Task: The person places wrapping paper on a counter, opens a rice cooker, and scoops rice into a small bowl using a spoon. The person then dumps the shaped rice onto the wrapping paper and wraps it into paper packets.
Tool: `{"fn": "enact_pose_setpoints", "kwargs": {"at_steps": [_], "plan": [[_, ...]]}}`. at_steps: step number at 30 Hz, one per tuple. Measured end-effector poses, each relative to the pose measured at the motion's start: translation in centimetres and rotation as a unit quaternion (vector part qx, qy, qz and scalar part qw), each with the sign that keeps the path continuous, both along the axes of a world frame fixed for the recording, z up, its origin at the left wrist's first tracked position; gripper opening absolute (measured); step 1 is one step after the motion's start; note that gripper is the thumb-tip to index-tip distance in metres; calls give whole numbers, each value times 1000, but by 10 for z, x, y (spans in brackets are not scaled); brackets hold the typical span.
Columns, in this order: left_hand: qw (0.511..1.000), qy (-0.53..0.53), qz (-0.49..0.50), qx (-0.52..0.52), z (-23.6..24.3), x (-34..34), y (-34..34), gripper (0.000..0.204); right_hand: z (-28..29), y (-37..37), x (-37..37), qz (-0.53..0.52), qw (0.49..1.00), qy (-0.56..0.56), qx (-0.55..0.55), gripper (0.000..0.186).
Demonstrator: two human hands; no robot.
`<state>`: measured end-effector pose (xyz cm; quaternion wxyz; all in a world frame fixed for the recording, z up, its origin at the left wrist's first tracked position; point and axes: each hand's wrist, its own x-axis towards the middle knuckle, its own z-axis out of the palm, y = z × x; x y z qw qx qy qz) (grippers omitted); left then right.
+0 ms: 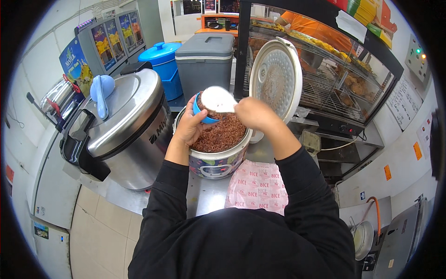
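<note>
One small blue bowl point(208, 120), with reddish-brown rice point(224, 136) visible inside, is held above the open patterned rice cooker point(216, 167), toward its far left side. We find the left hand point(188, 125) grasping the bowl's outer wall, and the right hand point(254, 114) closed around the handle of a white rice paddle point(216, 98), its blade over the bowl. We judge the bowl light and fairly stiff, possibly slippery if moist; it is best gripped around the outer wall, below the rim. The paddle should likewise be light, best taken by its handle.

Beyond the rice, we note the cooker's raised lid point(277, 76) and pink printed paper point(258, 187) on the metal surface point(202, 199). Left stands a large steel rice warmer point(132, 123); further right, a glass display cabinet point(312, 88).
</note>
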<state>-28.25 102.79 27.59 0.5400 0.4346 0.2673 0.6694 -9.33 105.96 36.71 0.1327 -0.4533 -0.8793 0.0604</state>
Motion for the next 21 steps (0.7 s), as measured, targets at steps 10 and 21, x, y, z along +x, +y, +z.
{"fn": "enact_pose_setpoints", "kwargs": {"at_steps": [10,21], "plan": [[998,-3,48,47,17,2,-8,69,-10,26,-30,176,980,-90,3,37],[993,28,107,44,2,-12,-14,70,-32,32,-43,127,987,-91,-48,25]]}}
